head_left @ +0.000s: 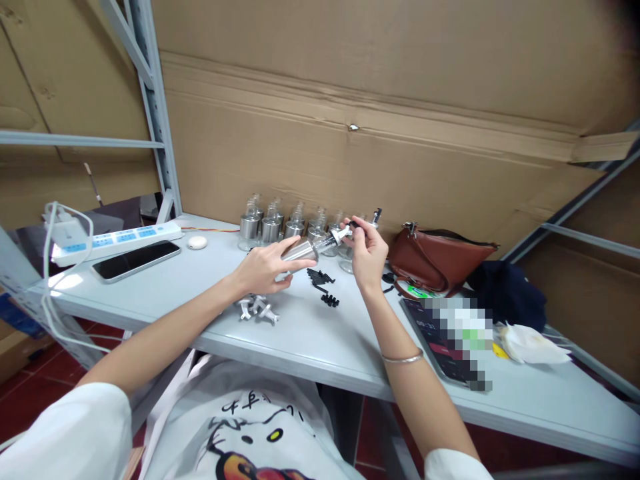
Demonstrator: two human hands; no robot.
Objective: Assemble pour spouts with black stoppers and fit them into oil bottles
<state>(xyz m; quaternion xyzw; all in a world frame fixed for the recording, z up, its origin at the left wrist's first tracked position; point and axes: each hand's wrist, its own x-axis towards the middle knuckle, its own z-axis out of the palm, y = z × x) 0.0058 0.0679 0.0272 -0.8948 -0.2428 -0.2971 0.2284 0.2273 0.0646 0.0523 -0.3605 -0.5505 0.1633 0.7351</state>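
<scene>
My left hand (263, 268) is closed around a metal-and-glass dispenser bottle (306, 250), held sideways above the grey shelf (310, 340). My right hand (369, 252) pinches a small black piece (354, 224) at the bottle's white spout end (341, 233). Several small black parts (323, 283) lie on the shelf just below my hands. A few white spout parts (257, 309) lie under my left wrist. A row of several matching bottles (280, 223) stands behind, against the cardboard.
A power strip (117, 239), a dark phone (136, 260) and a small white disc (197, 242) lie at the left. A brown bag (435, 260), dark cloth (510, 293), a blurred tablet (450, 340) and white tissue (530, 343) sit at the right.
</scene>
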